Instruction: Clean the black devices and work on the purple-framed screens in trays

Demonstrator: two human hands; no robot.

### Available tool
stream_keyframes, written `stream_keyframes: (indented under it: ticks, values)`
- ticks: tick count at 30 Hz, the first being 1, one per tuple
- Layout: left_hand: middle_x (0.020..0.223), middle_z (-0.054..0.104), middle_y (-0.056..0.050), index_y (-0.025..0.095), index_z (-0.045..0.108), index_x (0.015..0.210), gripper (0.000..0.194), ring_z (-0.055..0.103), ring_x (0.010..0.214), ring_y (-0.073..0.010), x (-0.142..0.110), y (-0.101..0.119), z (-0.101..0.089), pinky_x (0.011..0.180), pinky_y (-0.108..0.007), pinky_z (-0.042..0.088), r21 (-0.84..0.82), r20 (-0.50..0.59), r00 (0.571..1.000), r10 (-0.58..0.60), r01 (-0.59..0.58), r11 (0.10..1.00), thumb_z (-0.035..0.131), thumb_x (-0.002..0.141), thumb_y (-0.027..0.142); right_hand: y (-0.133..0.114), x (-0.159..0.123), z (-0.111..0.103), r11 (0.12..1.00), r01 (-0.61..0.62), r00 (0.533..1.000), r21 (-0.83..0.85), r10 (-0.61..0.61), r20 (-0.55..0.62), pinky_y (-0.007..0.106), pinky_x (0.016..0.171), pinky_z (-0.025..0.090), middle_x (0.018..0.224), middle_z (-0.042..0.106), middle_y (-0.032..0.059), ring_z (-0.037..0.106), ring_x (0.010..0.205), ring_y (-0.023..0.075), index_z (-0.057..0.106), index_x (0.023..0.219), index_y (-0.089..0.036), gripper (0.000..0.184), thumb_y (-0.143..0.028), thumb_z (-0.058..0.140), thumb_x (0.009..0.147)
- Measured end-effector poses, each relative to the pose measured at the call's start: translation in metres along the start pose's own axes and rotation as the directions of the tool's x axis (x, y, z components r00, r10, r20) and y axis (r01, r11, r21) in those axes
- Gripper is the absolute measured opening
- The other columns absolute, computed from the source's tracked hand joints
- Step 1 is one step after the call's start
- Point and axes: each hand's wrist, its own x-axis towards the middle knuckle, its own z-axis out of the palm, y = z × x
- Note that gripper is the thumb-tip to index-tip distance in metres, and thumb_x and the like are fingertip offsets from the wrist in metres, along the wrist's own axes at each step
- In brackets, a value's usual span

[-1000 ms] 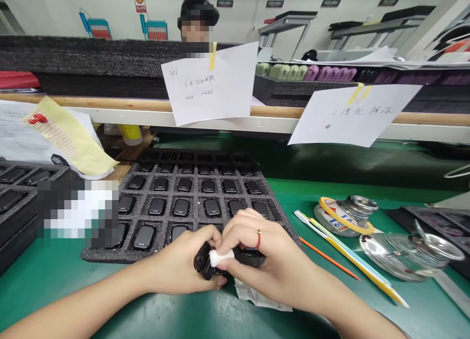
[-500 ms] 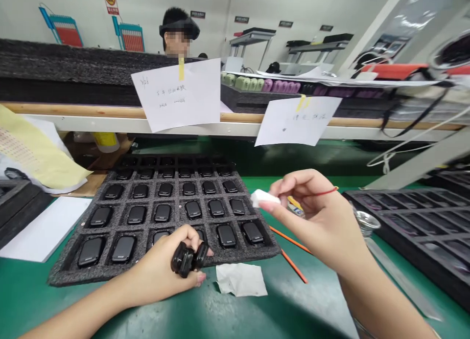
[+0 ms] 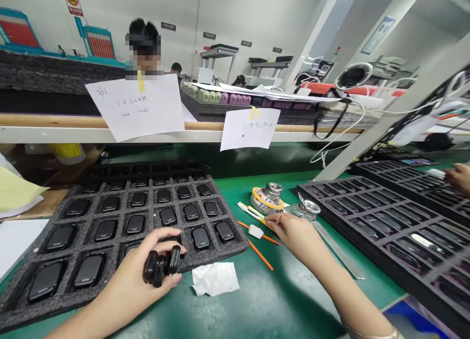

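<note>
My left hand (image 3: 156,260) is closed around several small glossy black cases (image 3: 161,266), held above the near edge of a grey foam tray (image 3: 240,238). That tray holds rows of rounded black devices (image 3: 88,270) in its pockets. On the green bench, my right hand (image 3: 288,229) has its fingertips pinched at the handle of a toothbrush (image 3: 257,215). Just left of those fingers, a white folded wipe (image 3: 256,232) lies across an orange stick (image 3: 272,240). A creased white tissue (image 3: 215,279) rests in front of the tray.
A tape roll (image 3: 266,199) and a glass bottle with a metal top (image 3: 307,209) stand beyond my right hand. A metal ruler (image 3: 341,253) lies beside a dark parts tray (image 3: 370,221). Another person's hand (image 3: 458,177) is at far right. A shelf (image 3: 201,133) crosses overhead.
The white wipe has left my right hand and lies on the bench. My right hand has lowered to the toothbrush. The view has swung right; my left hand keeps its black cases.
</note>
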Motion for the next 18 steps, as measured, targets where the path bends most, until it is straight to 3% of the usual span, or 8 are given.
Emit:
stream_keyframes:
  ticks: [4, 7, 9, 11, 14, 16, 18]
  values:
    - [0.117, 0.073, -0.003, 0.027, 0.062, 0.116, 0.040, 0.067, 0.111, -0.0243, -0.003, 0.014, 0.000, 0.101, -0.036, 0.047, 0.009, 0.032, 0.999, -0.031, 0.030, 1.000, 0.067, 0.077, 0.022, 0.011, 0.011, 0.012, 0.998, 0.036, 0.999, -0.050, -0.036, -0.006, 0.033, 0.058, 0.050, 0.075, 0.074, 0.0098, 0.069, 0.066, 0.0267, 0.066, 0.072, -0.021, 0.017, -0.020, 0.051, 0.081]
    - [0.113, 0.073, -0.002, 0.026, 0.065, 0.110, 0.034, 0.066, 0.109, -0.0246, -0.005, 0.018, 0.000, 0.101, -0.037, 0.046, 0.015, 0.004, 0.999, -0.038, 0.038, 0.999, 0.068, 0.076, 0.020, 0.001, 0.013, 0.013, 0.997, 0.055, 0.995, -0.049, -0.059, -0.079, 0.038, 0.061, 0.053, 0.090, 0.072, 0.0169, 0.070, 0.075, 0.0300, 0.065, 0.084, -0.018, 0.024, -0.022, 0.042, 0.088]
    - [0.109, 0.073, -0.002, 0.025, 0.065, 0.107, 0.032, 0.066, 0.105, -0.0238, -0.006, 0.018, 0.000, 0.097, -0.035, 0.047, 0.020, -0.005, 1.000, -0.026, 0.026, 0.999, 0.069, 0.076, 0.019, -0.021, 0.006, 0.006, 0.994, 0.108, 0.977, 0.005, -0.105, -0.187, 0.039, 0.064, 0.056, 0.100, 0.068, 0.0194, 0.070, 0.082, 0.0306, 0.063, 0.096, -0.017, 0.029, -0.026, 0.036, 0.095]
    - [0.107, 0.073, -0.001, 0.025, 0.065, 0.106, 0.030, 0.066, 0.102, -0.0230, -0.007, 0.018, 0.000, 0.094, -0.034, 0.047, 0.033, 0.004, 1.000, -0.019, 0.019, 0.999, 0.070, 0.077, 0.018, -0.055, -0.008, -0.002, 0.959, 0.258, 0.937, 0.118, -0.219, -0.273, 0.036, 0.067, 0.057, 0.094, 0.069, 0.0144, 0.070, 0.080, 0.0272, 0.061, 0.099, -0.019, 0.025, -0.031, 0.039, 0.099]
    - [0.105, 0.073, -0.001, 0.024, 0.065, 0.108, 0.032, 0.067, 0.099, -0.0218, -0.007, 0.016, 0.001, 0.089, -0.031, 0.047, 0.036, 0.005, 1.000, -0.008, 0.007, 0.999, 0.072, 0.077, 0.019, -0.113, -0.034, -0.009, 0.818, 0.503, 0.864, 0.281, -0.489, -0.123, 0.025, 0.062, 0.056, 0.082, 0.069, 0.0048, 0.069, 0.069, 0.0176, 0.061, 0.104, -0.023, 0.024, -0.028, 0.037, 0.105]
    - [0.104, 0.074, -0.001, 0.023, 0.065, 0.108, 0.033, 0.067, 0.093, -0.0204, -0.008, 0.016, 0.001, 0.083, -0.028, 0.048, 0.024, 0.010, 1.000, 0.008, -0.009, 1.000, 0.074, 0.077, 0.020, -0.138, -0.045, -0.011, 0.762, 0.597, 0.792, 0.252, -0.610, -0.032, 0.023, 0.052, 0.052, 0.079, 0.068, 0.0031, 0.067, 0.058, 0.0149, 0.062, 0.099, -0.023, 0.037, -0.030, 0.027, 0.108]
    - [0.099, 0.074, 0.000, 0.023, 0.065, 0.106, 0.032, 0.066, 0.085, -0.0186, -0.008, 0.015, 0.001, 0.076, -0.026, 0.047, 0.016, 0.018, 1.000, 0.016, -0.016, 1.000, 0.075, 0.076, 0.021, -0.147, -0.048, -0.014, 0.726, 0.665, 0.737, 0.174, -0.676, 0.003, 0.025, 0.044, 0.045, 0.072, 0.067, 0.0015, 0.064, 0.049, 0.0143, 0.063, 0.091, -0.023, 0.048, -0.033, 0.020, 0.109]
